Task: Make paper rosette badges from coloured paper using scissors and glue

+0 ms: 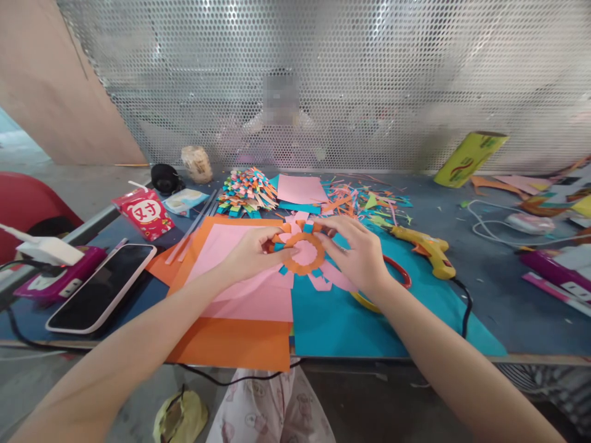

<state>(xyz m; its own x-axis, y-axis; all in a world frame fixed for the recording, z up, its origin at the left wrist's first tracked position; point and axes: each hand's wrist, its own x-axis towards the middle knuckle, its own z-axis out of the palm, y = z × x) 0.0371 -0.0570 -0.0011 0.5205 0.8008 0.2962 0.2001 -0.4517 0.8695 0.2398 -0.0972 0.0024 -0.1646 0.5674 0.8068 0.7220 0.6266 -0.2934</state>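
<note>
An orange paper ring (290, 263) with blue and orange tabs around its edge is held above the coloured sheets. My left hand (256, 249) pinches its left side, thumb on the ring's face. At the upper right edge, the fingers of my right hand (353, 249) are closed on a blue and orange tab. Pink paper pieces (321, 283) lie behind and below the ring. Under my left hand are a pink sheet (249, 307) and an orange sheet (231, 344); a blue sheet (351, 335) is under my right. Scissors with a red and yellow handle (401, 271) are partly hidden by my right hand.
A yellow glue gun (429, 249) lies on the right, its black cord trailing off the edge. Behind are a heap of folded paper strips (247, 194) and loose scraps (364, 203). A phone (101, 289), power strip (64, 274) and red drink pouch (145, 214) stand left.
</note>
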